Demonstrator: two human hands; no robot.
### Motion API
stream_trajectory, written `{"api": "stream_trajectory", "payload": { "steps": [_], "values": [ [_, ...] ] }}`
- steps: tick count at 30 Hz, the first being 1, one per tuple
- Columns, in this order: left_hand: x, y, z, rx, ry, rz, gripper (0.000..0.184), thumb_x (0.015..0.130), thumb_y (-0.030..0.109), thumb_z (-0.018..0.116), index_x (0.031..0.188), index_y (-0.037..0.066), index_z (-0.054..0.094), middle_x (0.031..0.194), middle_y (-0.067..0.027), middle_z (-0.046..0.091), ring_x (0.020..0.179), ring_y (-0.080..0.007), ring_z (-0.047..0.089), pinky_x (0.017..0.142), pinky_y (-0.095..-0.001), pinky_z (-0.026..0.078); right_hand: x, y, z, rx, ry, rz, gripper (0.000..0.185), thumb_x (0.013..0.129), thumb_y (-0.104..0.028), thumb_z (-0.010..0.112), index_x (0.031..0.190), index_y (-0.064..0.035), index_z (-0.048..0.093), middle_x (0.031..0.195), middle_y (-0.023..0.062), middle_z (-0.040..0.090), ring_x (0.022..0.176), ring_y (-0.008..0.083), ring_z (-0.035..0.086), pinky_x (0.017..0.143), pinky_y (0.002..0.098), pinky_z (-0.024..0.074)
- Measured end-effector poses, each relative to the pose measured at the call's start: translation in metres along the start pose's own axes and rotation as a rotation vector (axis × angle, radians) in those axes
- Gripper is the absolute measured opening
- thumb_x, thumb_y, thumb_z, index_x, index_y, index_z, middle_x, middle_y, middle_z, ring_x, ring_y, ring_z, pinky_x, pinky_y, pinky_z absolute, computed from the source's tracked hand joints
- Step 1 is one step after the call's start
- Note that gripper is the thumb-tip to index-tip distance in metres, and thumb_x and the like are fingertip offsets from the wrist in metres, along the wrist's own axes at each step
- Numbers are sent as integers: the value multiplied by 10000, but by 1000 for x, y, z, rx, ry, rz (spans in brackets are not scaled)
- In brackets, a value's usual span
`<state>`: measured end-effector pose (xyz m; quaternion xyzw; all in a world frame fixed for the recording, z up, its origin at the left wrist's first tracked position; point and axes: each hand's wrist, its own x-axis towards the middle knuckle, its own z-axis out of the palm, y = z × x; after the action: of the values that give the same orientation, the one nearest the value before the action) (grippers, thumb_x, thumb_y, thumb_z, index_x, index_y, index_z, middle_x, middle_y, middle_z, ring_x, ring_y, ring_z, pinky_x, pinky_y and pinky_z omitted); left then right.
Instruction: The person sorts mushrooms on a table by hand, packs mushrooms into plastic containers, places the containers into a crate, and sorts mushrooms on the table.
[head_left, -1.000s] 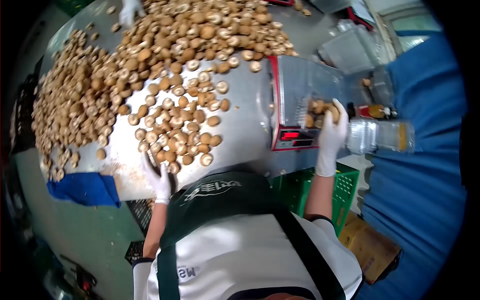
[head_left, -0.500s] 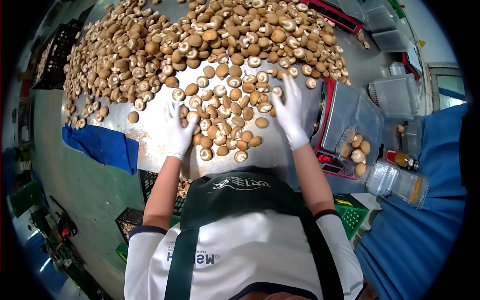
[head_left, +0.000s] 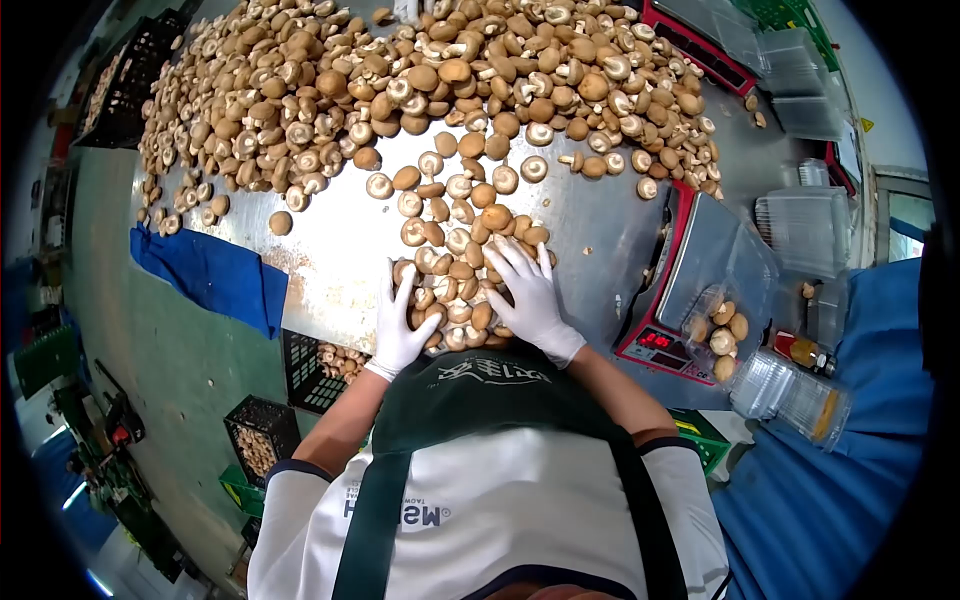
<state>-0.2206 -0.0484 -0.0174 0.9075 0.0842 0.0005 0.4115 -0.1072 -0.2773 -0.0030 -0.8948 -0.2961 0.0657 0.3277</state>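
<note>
Near the front edge of the metal table, brown-capped mushrooms (head_left: 460,270) lie in a loose cluster between my hands, some with pale gills and stems up. My left hand (head_left: 402,325), in a white glove, rests at the cluster's left side with thumb and fingers apart. On the other side, my right hand (head_left: 530,300), also gloved in white, lies with fingers spread over and against the mushrooms. Neither hand is closed around a mushroom. Some mushrooms beside the apron are partly hidden by the hands.
A large mushroom heap (head_left: 330,90) covers the far table. To the right stands a red-edged scale (head_left: 655,345), with a clear box of mushrooms (head_left: 722,342) beside it. A blue cloth (head_left: 205,275) lies left. Another person's white-gloved hand (head_left: 407,10) appears at the top edge.
Both hands have come back toward my body, the right one also moving left. The mushrooms between them have slid nearer to the front edge and closer together.
</note>
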Motion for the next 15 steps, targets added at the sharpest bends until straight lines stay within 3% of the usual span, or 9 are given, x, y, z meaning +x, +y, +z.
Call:
{"api": "stream_trajectory", "payload": {
  "steps": [2,3,5,7,8,12,15],
  "values": [
    [-13,1,-1,-35,3,-39,968,757,278,810,1532,24,289,1581,-291,217,1437,-438,296,1175,-468,263,-8,9,-7,100,-7,-70,612,884,-250,637,1453,-101,467,1482,122,467,1398,316,386,1179,542,210],
    [-22,-13,5,-67,31,-4,1131,667,328,871,1554,38,232,1564,-299,233,1409,-465,304,1150,-508,295,-15,14,-10,109,47,-39,643,864,-239,658,1453,-80,456,1488,149,448,1398,347,377,1173,538,227],
    [-32,-10,-4,-109,-3,-42,1198,637,341,892,1554,10,197,1573,-296,216,1430,-456,282,1164,-508,276,-34,28,-15,127,155,22,707,826,-217,702,1455,-38,432,1501,204,410,1396,408,359,1161,530,262],
    [-40,-15,-5,-87,-13,-67,1275,602,339,915,1556,-11,144,1582,-311,188,1461,-458,232,1181,-502,255,-59,42,-18,93,166,69,839,778,-248,758,1478,-3,366,1524,261,339,1395,441,342,1157,527,272],
    [-43,-17,-4,-69,-6,-66,1283,596,345,918,1554,-15,145,1580,-316,185,1461,-461,231,1181,-504,254,-75,50,-16,57,135,74,1007,726,-330,824,1506,10,285,1547,292,271,1412,457,312,1159,531,270],
    [-48,-10,0,-103,1,-82,1350,555,401,935,1550,-31,131,1584,-320,165,1467,-467,206,1188,-512,235,-119,52,-9,-52,-47,59,1185,668,-462,865,1525,27,210,1561,298,240,1448,449,259,1169,539,248],
    [-64,-18,6,-170,11,-89,1390,555,468,929,1555,-34,104,1604,-302,122,1483,-458,171,1200,-508,199,-124,48,3,-69,-98,90,1174,681,-480,850,1522,36,214,1559,295,245,1455,433,252,1174,541,237]
  ]
}}
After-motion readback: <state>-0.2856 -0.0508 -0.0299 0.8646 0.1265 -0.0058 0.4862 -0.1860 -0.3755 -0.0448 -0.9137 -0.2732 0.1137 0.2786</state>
